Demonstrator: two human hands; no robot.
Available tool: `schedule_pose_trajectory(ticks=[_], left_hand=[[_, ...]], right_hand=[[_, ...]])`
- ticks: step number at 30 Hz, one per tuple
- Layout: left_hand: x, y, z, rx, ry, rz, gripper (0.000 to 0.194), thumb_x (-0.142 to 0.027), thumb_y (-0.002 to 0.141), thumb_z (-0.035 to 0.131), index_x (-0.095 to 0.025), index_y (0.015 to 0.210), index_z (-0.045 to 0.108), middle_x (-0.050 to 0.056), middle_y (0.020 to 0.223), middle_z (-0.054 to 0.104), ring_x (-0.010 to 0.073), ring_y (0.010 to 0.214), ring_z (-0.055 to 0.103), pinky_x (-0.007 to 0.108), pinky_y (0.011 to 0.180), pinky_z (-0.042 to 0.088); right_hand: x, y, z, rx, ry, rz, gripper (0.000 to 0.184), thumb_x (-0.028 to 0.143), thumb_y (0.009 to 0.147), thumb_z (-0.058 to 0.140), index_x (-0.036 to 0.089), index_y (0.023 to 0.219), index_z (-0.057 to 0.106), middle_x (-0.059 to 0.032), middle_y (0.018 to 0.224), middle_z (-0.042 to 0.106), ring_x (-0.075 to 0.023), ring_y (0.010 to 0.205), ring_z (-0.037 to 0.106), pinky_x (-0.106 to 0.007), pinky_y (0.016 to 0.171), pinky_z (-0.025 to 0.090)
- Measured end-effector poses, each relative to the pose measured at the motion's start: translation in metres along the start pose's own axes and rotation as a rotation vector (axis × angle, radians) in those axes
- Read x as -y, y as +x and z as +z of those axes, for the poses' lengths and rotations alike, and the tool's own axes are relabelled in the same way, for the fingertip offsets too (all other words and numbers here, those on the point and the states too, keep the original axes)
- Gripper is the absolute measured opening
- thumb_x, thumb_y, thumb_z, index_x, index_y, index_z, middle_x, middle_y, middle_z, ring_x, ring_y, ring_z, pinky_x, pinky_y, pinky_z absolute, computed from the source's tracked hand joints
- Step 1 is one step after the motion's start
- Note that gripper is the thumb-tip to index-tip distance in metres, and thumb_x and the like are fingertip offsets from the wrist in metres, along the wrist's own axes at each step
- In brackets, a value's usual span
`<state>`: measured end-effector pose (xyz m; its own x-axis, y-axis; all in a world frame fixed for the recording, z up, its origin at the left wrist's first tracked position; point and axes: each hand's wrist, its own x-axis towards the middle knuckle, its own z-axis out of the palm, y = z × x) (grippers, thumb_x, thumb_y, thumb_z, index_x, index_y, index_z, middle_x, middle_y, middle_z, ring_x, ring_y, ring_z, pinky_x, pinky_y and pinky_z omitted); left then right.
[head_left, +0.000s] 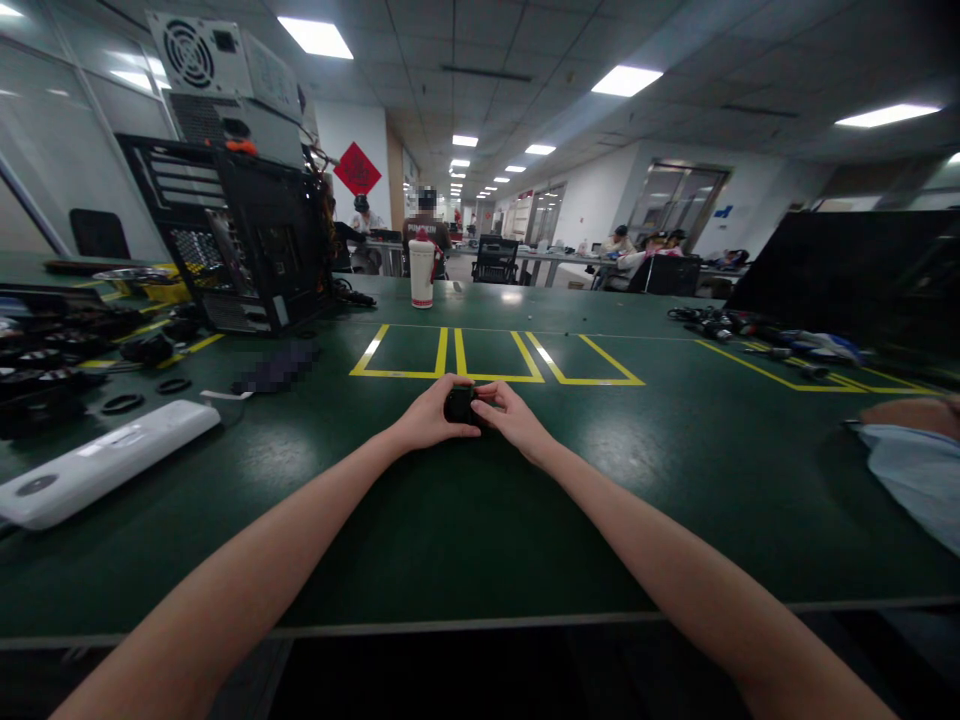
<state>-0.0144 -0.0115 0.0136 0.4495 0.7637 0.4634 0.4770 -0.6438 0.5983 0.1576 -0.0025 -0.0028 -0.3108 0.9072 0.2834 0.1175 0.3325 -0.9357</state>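
Both of my hands meet over the middle of the green table (450, 540). My left hand (433, 412) curls round a small black rounded object (459, 403), thumb below it and fingers above. From the other side, my right hand (510, 412) pinches at the object's right edge with thumb and fingertips. Its exact kind is too dark and small to make out, and the fingers hide part of it. Just beyond my hands, yellow tape outlines (495, 378) mark several box shapes on the tabletop.
At left stand an open black computer case (262, 240) with power supplies (225, 70) on top, and a white power strip (112, 460). A white cup (422, 272) stands farther back. Cables (795, 350) and a dark monitor (855, 270) are at right, beside another person's sleeve (915, 480).
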Motion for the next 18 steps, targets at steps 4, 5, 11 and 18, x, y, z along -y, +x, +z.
schedule_pose_trajectory(ticks=[4,5,11,18], left_hand=[[0.001,0.0,0.0,0.002,-0.008,-0.01,0.062,-0.035,0.058,0.07,-0.023,0.112,0.04,0.006,0.109,0.05,0.0249,0.102,0.049,0.043,0.086,0.04],[0.001,0.0,-0.001,0.001,-0.009,-0.008,0.063,-0.035,0.058,0.07,-0.023,0.111,0.04,0.006,0.109,0.05,0.0248,0.102,0.049,0.043,0.086,0.04],[0.003,0.0,0.0,0.004,-0.006,0.002,0.063,-0.035,0.058,0.07,-0.023,0.111,0.039,0.005,0.109,0.049,0.0234,0.099,0.05,0.041,0.084,0.041],[0.003,0.0,-0.001,0.002,0.01,0.016,0.063,-0.037,0.059,0.07,-0.023,0.112,0.039,0.006,0.111,0.049,0.0234,0.101,0.05,0.04,0.085,0.042]], right_hand=[[0.001,0.0,-0.001,0.021,0.003,0.052,0.033,0.036,0.072,0.056,0.02,0.1,0.052,-0.0055,0.1,0.056,-0.0173,0.095,0.052,-0.039,0.087,0.041],[0.003,0.0,-0.001,0.037,0.002,0.058,0.033,0.036,0.072,0.056,0.019,0.101,0.053,-0.0059,0.102,0.056,-0.0175,0.095,0.053,-0.039,0.087,0.04],[0.012,-0.004,-0.001,0.074,0.06,0.021,0.032,0.026,0.067,0.062,0.019,0.096,0.052,-0.0038,0.102,0.056,-0.0161,0.094,0.054,-0.036,0.088,0.041],[0.007,-0.005,0.002,0.029,0.062,-0.006,0.025,0.035,0.072,0.056,0.021,0.091,0.052,-0.0024,0.1,0.053,-0.0143,0.088,0.055,-0.035,0.08,0.046]])
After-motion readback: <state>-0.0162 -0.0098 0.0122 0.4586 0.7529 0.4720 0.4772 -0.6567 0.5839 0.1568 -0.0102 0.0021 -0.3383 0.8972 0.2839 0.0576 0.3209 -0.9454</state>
